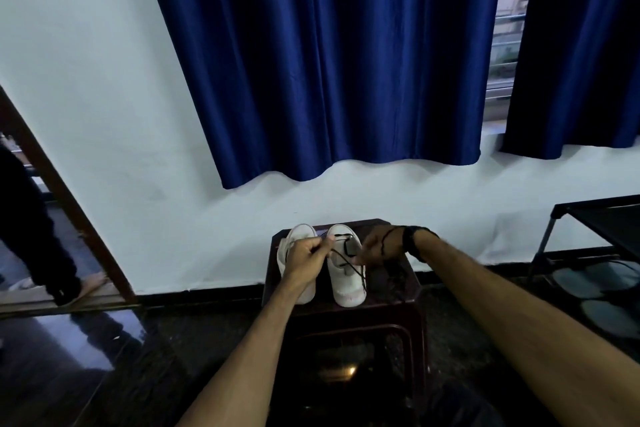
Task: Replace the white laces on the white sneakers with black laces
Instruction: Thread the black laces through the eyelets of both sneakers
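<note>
Step in hand: lacing the right-hand sneaker [346, 274] with the black lace [348, 262].
Left hand [306, 255]: fingers curled, pinching one end of the black lace; it hangs over the left-hand sneaker [298, 263] and hides much of it.
Right hand [379, 248]: fingers pinched together on the other end of the lace, just to the right of the shoe being laced.
Lace between the grips: it runs from one pinch to the other and crosses over the tongue, with a few black crossings showing below the grips toward the toe.
Done, as I judge it: the lower eyelets of this shoe carry black lace; no white lace shows on it.
Left to do: probably the upper eyelets and the tying; the state of the other sneaker cannot be told.
Support: both shoes stand side by side on a dark stool [391, 302], beneath the hands.
Spare: a dark tangle [394, 276] lies below the right grip, perhaps the second lace.
</note>
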### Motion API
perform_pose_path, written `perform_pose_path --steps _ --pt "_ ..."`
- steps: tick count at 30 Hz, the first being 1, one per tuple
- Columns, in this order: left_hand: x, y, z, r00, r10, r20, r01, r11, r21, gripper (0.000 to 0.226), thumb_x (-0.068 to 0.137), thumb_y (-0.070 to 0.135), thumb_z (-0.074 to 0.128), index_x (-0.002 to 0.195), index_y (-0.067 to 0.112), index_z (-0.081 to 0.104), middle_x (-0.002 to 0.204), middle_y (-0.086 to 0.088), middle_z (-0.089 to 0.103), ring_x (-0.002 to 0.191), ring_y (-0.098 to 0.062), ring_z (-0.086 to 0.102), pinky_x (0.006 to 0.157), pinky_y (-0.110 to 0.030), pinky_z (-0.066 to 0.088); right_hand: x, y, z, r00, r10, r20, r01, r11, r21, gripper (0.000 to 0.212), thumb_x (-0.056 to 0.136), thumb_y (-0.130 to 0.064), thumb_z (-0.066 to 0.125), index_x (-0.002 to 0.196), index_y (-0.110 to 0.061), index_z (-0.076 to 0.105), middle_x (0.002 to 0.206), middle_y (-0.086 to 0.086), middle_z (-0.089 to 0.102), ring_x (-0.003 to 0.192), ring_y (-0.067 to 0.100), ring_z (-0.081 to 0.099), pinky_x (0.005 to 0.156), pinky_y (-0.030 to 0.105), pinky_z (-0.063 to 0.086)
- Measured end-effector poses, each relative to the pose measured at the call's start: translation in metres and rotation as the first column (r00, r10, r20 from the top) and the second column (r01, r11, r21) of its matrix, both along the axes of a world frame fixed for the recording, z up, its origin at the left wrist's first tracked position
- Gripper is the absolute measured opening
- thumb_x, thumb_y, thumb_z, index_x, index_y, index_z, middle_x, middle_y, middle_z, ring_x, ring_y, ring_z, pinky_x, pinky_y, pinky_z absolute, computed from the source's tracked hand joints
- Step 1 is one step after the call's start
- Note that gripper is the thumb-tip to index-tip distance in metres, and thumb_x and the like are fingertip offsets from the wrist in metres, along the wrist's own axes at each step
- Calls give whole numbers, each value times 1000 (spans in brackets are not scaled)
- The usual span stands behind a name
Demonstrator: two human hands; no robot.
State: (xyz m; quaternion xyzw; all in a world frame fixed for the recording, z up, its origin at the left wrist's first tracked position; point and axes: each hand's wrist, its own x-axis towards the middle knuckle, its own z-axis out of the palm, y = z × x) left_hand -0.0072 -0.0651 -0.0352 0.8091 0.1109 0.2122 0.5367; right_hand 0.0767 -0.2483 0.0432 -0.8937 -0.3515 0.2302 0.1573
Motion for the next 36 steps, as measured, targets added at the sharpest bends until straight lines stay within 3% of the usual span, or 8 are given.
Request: perform_pose_path --steps 2,5,11,21,24,26,30,36 --pt "-2 -2 15 1000 -8 18 9 1000 -11 47 89 53 60 54 23 64 54 10 58 56 -3 49 63 -28 41 9 5 -10 986 -88 141 63 982 176 23 81 -37 71 101 -26 72 97 -11 69 96 13 63 87 31 51" --pt "4 -1 32 1000 -14 26 15 999 -35 42 96 36 60 61 14 66 62 1 64 62 -4 55 65 -20 43 5 17 -13 983 -47 -178 136 837 531 29 88 -38 66 109 -19 69 97 -9 68 91 12 61 85 20 52" --pt "25 5 50 999 -3 44 10 989 -149 44 91 42 65 73 2 67 63 -9 57 58 -19 46 57 -35 40 -4 53 -25 833 42 -552 285 823 492 78 91 -73 20 99 -13 70 87 10 74 76 11 66 65 21 49" --pt "54 53 50 904 419 -82 -410 906 109 42 98 43 53 77 9 69 75 -6 67 77 -23 59 74 -30 43 36 5 -33 666 291 -687 533 459 711 27 103 -27 39 91 -10 57 50 -11 29 41 3 26 43 17 24" --pt "60 50 42 889 457 -3 -401 783 475 27 96 35 57 102 13 71 109 -9 65 108 -28 57 91 -35 44 44 -4 -22 849 97 -520 374 584 720 29 103 -25 43 89 -9 61 53 -10 52 48 2 45 49 13 39" --pt "70 30 46 982 184 35 -185 925 333 29 100 30 53 119 12 64 124 -8 61 115 -22 55 99 -28 39 46 8 -15 960 -40 -277 225 699 678 29 100 -29 51 84 -12 67 71 -3 67 68 4 57 67 18 46" --pt "70 -14 63 937 -301 -179 248 931 -267 47 97 56 46 94 17 72 75 -6 69 66 -19 60 60 -28 45 47 34 -5 960 -257 116 129 767 628 29 93 -34 55 73 -16 66 73 2 68 71 16 61 65 29 46" --pt "58 24 58 981 -124 -149 122 992 -17 37 98 26 58 75 -1 69 50 7 55 41 1 38 45 -17 28 57 3 -6 991 -61 123 -6 875 484 11 92 -26 64 91 -22 74 81 -15 69 76 -4 61 70 8 43"
